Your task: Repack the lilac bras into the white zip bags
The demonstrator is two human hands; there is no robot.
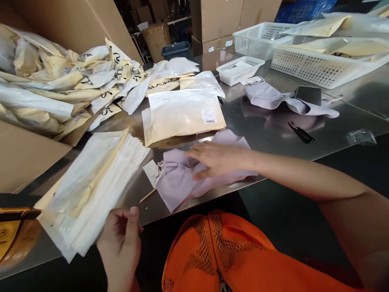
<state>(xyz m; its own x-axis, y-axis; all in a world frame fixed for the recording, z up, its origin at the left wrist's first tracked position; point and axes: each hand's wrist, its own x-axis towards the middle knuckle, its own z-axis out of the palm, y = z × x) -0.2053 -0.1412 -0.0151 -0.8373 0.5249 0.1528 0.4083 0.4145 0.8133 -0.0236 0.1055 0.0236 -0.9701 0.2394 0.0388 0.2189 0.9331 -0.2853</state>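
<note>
Apparently, the person's right hand [215, 158] lies upon the lilac cloth [179, 178] in order to steady it; the thumb stands wide from the fingers. This cloth is at the near edge of the metal table [267, 136], and its white tag [150, 172] sticks out at nine o'clock. At eight o'clock from the cloth, the left hand [121, 239] has narrow, curled fingers, with nothing visible inside. The stack of bags [112, 174] is at eleven o'clock from this hand, probably for easy reach; whether they touch, one cannot tell. At eleven o'clock from the cloth, a packet [182, 113] lies with its label upwards, perhaps for reading. At two o'clock rests a second lilac cloth [267, 97].
</note>
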